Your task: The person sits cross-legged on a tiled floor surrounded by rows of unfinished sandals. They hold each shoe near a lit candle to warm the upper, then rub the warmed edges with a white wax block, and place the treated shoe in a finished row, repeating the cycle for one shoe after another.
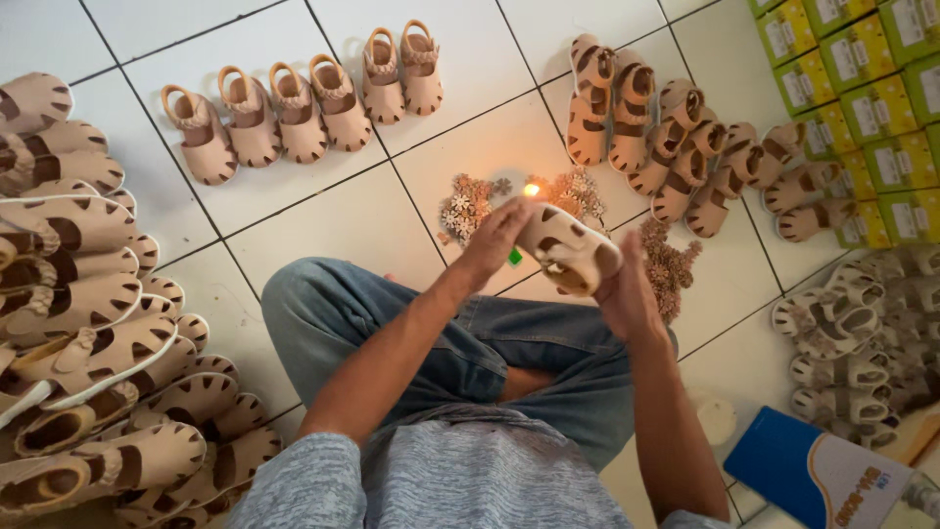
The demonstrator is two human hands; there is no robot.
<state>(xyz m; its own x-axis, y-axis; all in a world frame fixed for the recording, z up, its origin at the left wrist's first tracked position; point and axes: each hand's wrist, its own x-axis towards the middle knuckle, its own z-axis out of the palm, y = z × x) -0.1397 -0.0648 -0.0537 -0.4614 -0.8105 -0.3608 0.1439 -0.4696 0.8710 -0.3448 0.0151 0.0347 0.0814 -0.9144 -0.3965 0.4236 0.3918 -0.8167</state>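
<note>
Trimming step: left hand (494, 240) grips lit lighter (516, 257) against sandal (568, 257) clasped by right hand (627, 294); next needs brief, steady flame contact.

Bare tile floor (323, 220) lies open ahead, hemmed by sandal rows (294, 122), flower trims (468, 204) and stacked sandals (88, 323).

White tiled floor (323, 220) w/ dark grout lines, evenly lit. Green-yellow boxes (862, 98) stacked top right. Blue box (783, 465) near bottom right.
</note>
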